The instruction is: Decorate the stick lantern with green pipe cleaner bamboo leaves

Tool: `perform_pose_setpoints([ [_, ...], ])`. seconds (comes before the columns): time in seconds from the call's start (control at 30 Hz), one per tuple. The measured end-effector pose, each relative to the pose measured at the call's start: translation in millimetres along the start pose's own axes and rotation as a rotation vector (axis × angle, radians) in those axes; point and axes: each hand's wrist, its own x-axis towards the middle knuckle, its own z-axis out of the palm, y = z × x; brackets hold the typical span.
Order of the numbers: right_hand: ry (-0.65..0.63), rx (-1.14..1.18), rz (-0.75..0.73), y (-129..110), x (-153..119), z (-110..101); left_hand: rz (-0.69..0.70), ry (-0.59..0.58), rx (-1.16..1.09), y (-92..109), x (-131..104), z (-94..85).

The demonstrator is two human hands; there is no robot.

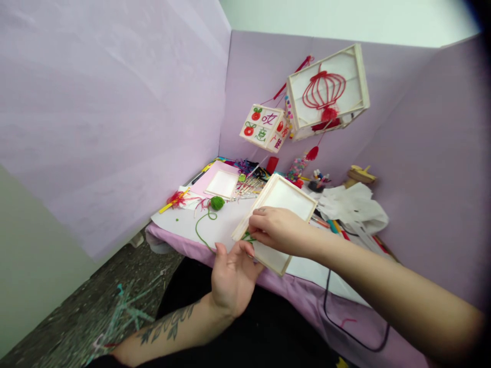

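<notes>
My right hand [278,230] is closed in a pinch on green yarn [248,236], over the left side of a white-panelled wooden frame [293,197]. Its fingertips are partly hidden. Below, my left hand [233,278] is palm up with thumb and fingers apart, close to the frame's lower left edge. Whether it touches the frame, I cannot tell. The frame stands tilted at the table's front edge. From a green yarn ball [217,203], a loose strand runs down towards my left thumb.
A large lantern [324,94] and a small decorated lantern [264,128] hang above the table [174,225]. Around the frame lie a flat panel [223,184], red yarn [175,199], crumpled white material [351,207], pens and a wooden spool [360,175]. A black cable [326,301] loops over the front edge.
</notes>
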Motion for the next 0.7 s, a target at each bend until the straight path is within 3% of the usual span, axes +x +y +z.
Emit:
perform_pose_setpoints([
  [0.23,0.028,0.097,0.015,2.6,-3.0,-3.5,-0.004,-0.003,0.006,-0.4,0.2,0.2],
  [0.47,0.239,0.177,-0.167,10.0,-23.5,0.8,-0.004,-0.014,-0.012,-0.4,0.0,1.3],
  [0.7,0.318,-0.064,-0.288,11.6,-32.8,14.3,-0.013,-0.022,-0.011,0.1,-0.5,0.0],
])
